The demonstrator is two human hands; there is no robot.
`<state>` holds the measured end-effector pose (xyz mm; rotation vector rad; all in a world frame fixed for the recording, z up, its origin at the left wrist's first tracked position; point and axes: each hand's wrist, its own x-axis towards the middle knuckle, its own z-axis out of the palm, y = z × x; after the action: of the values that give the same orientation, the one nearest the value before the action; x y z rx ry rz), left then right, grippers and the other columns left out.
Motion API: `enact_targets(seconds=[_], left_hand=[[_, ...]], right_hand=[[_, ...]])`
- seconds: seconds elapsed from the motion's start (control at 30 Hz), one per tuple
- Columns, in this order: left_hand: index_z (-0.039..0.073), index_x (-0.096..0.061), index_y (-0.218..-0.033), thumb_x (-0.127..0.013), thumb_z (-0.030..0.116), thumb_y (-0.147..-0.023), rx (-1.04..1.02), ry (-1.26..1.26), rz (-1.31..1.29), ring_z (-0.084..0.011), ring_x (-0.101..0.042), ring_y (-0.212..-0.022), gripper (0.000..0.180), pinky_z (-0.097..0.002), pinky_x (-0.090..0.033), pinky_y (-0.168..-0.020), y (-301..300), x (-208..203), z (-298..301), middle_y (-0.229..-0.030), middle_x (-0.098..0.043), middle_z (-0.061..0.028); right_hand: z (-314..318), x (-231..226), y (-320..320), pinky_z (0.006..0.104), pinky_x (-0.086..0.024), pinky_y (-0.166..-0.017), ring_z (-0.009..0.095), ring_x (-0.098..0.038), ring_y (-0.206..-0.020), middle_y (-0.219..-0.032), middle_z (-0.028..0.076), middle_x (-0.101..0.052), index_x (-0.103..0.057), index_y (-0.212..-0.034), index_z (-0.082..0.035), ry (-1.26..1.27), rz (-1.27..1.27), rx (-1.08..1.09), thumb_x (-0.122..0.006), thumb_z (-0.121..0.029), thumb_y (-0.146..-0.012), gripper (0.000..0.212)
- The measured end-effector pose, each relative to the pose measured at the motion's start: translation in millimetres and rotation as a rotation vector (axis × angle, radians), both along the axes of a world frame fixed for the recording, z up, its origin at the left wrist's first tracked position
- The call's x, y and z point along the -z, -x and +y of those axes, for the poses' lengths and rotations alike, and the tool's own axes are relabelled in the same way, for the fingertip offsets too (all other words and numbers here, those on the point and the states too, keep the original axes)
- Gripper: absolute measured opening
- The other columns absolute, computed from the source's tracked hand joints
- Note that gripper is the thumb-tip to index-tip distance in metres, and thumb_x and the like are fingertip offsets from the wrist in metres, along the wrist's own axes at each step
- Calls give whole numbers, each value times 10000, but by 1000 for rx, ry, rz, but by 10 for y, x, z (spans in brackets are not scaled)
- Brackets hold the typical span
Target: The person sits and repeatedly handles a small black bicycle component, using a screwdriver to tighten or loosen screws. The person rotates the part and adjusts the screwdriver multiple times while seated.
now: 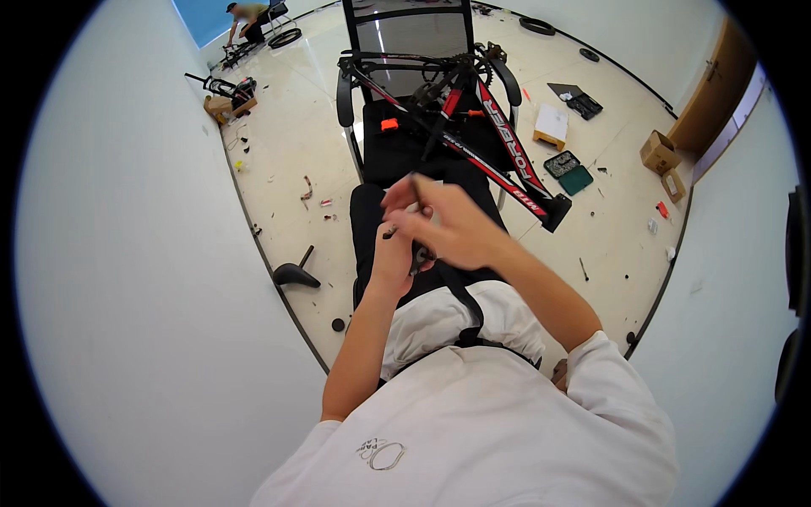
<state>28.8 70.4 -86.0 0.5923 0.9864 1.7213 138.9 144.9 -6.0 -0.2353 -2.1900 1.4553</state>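
A small dark part (420,257) sits inside the left grip (395,262), showing just below the right grip (446,226); its exact shape is hidden by fingers and blur; the left grip is curled closed around it; the right grip arches over the left with bent fingers; motion blur smears its tips, so I cannot tell whether it is closed on anything. Left of both grips, a black saddle (296,275) with its post lies on the floor; just beyond the grips, a black, red and white bicycle frame (509,142) rests across a black chair (380,165), with 1 orange-red block (389,125) on the seat; beyond and right of the grips, an open green case (577,179) and a white box (551,120) lie on the floor; farthest off, beyond and left, another person (250,15) bends over dark parts.
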Motion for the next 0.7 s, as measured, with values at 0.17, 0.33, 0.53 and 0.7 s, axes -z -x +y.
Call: enact_targets(seconds=[0.17, 0.33, 0.53, 0.7], left_hand=[[70, -573, -885, -576, 319, -929, -60, -183, 290, -138, -554, -555, 252, -302, -442, -466, 129, 239, 22, -703, -578, -47], [74, -541, -693, -575, 333, -932, -18, 150, -110, -157, -579, -549, 354, -276, -462, -516, 229, -165, -33, -614, -578, -62], [86, -559, -727, -583, 349, -926, -12, 77, -116, -142, -569, -543, 331, -266, -441, -481, 82, -136, -45, -644, -579, -38], [46, -544, -801, -628, 242, -898, 224, 81, -38, -113, -511, -496, 234, -243, -369, -440, 21, -269, -169, -666, -551, -31]], right_hand=[[-514, 228, 54, 369, -427, -863, 239, -561, -830, -788, 60, -573, -598, -841, -55, -854, 339, -88, -648, -149, -849, 107], [-574, 320, -110, 334, -430, -811, 210, -555, -755, -740, 41, -556, -589, -778, -69, -891, 265, -283, -691, -207, -829, 179], [-174, -193, -216, 342, -472, -576, 272, -588, -679, -773, 89, -604, -622, -835, -16, -550, 125, -184, -678, -145, -850, 142], [158, -320, -55, 269, -460, -568, 137, -576, -574, -643, 68, -601, -603, -776, 15, -367, 133, 95, -519, -144, -956, 254]])
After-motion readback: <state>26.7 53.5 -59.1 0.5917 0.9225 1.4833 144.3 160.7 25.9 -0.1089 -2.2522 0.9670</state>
